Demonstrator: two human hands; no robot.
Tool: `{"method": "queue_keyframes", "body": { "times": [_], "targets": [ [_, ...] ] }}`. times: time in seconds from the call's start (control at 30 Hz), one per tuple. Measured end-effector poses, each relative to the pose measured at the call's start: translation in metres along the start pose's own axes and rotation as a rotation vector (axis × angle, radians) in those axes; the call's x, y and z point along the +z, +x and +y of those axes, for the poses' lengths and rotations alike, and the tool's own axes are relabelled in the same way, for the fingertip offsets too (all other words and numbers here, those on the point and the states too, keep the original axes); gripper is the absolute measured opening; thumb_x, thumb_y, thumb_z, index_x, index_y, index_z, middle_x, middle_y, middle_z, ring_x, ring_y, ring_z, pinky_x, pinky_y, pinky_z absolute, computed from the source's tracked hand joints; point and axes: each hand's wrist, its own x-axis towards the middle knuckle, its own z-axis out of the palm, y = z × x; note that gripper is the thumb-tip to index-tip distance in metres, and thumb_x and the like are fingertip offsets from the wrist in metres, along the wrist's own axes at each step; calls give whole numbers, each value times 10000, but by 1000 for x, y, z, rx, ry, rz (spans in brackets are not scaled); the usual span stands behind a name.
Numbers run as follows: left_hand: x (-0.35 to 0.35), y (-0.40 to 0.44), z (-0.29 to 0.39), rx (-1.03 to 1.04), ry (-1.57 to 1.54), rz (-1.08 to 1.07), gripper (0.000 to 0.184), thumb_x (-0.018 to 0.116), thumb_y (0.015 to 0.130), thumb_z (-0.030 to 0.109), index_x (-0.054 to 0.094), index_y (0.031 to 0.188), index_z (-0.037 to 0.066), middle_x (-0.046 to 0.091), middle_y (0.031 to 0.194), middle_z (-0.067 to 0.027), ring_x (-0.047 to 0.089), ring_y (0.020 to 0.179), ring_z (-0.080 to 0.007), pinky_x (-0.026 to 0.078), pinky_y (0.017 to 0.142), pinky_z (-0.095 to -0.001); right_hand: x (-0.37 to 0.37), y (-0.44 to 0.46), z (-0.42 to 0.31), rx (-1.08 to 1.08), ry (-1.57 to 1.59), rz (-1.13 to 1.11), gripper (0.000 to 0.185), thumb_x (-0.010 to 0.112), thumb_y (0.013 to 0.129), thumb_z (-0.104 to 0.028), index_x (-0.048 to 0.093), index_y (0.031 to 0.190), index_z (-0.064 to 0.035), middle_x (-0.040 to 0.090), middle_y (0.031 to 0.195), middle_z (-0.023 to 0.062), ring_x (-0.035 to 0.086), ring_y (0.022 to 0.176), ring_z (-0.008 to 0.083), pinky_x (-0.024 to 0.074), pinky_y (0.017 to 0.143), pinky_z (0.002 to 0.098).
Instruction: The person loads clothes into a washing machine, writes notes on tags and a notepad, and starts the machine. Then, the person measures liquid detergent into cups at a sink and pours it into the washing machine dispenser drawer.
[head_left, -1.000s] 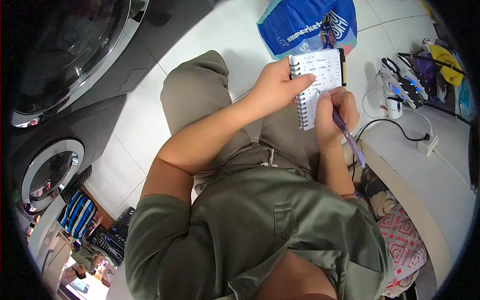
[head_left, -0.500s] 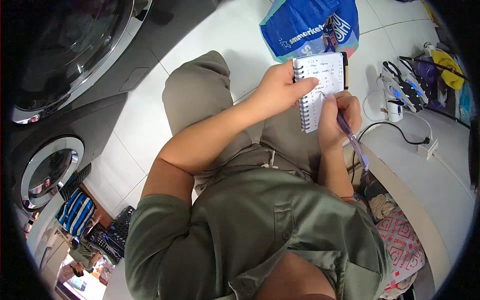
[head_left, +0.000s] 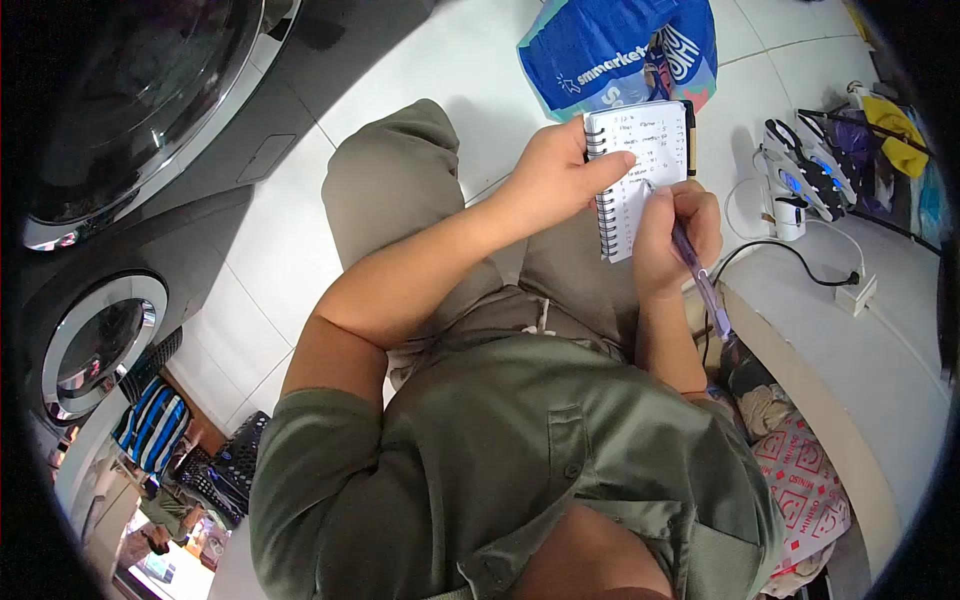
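Note:
My left hand (head_left: 560,175) grips a small spiral notepad (head_left: 640,205) by its coiled edge, the thumb lying across the written page. Several lines of handwriting cover the upper part of the page. Closed round a purple pen (head_left: 703,285), my right hand (head_left: 680,235) rests against the lower right of the notepad, with the pen's tip on the paper below the left thumb. A dark cover with a tan strip shows at the notepad's right edge.
A blue shopping bag (head_left: 610,50) stands on the tiled floor beyond the notepad. Front-loading machines (head_left: 105,345) are at the left. On the right are a white ledge (head_left: 850,350), a plugged-in power strip, black and white devices with blue lights (head_left: 800,175), cables and a patterned red-white bag (head_left: 805,480).
The notepad and both hands have shifted slightly, first down and right, then a little back up. A bit more writing shows near the pen's tip.

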Motion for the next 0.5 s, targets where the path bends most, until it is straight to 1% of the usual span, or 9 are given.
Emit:
{"method": "queue_keyframes", "body": {
  "times": [0.03, 0.17, 0.27, 0.33, 0.37, 0.43, 0.5],
  "targets": [
    [0, 1, -1, 5, -16, 0, 188, 585, 833, 163, 545, 940, 13, 613, 768, -22, 530, 581, -43, 422, 464, -188, 0, 0, 0, -16, -8, 9, 197, 520, 745, 59, 371, 647, -25, 467, 585, 59, 390, 533, 79, 315, 495, 212],
    [1, 1, -1, 0, -34, 8, 186, 583, 834, 158, 544, 943, 11, 613, 768, -21, 529, 583, -43, 421, 465, -189, 1, 2, -1, 16, 13, 50, 194, 523, 743, 56, 374, 650, -25, 467, 589, 59, 390, 533, 79, 317, 497, 211],
    [2, -1, -2, 8, -20, 6, 188, 581, 837, 161, 545, 948, 14, 613, 771, -20, 530, 587, -42, 420, 464, -190, -1, 0, -2, 7, -38, 3, 189, 518, 747, 57, 375, 656, -27, 469, 603, 55, 386, 531, 80, 315, 495, 210],
    [2, 1, -1, -2, -53, -1, 190, 580, 838, 165, 547, 954, 18, 610, 767, -16, 528, 588, -41, 419, 464, -189, -2, 2, -4, 95, -27, 33, 182, 507, 756, 58, 376, 664, -29, 476, 618, 54, 392, 531, 76, 321, 489, 207],
    [1, 1, 0, 3, -52, -3, 190, 580, 838, 165, 547, 954, 18, 610, 767, -16, 528, 588, -41, 419, 464, -189, -4, 4, -3, 90, -27, 35, 182, 507, 756, 58, 376, 664, -29, 476, 618, 54, 392, 531, 76, 321, 489, 207],
    [-1, 1, 1, -29, -63, -18, 193, 579, 839, 168, 546, 959, 21, 608, 768, -13, 528, 589, -42, 418, 464, -189, -8, 7, 0, 230, 206, 106, 166, 518, 736, 56, 393, 656, -19, 485, 594, 59, 415, 551, 74, 339, 500, 216],
    [0, 0, -1, -39, -53, -15, 194, 580, 838, 168, 547, 961, 21, 607, 769, -12, 528, 589, -42, 418, 464, -189, -8, 3, 2, 208, 164, 73, 169, 521, 739, 53, 391, 660, -20, 482, 590, 61, 411, 540, 78, 331, 507, 206]
  ]
}}
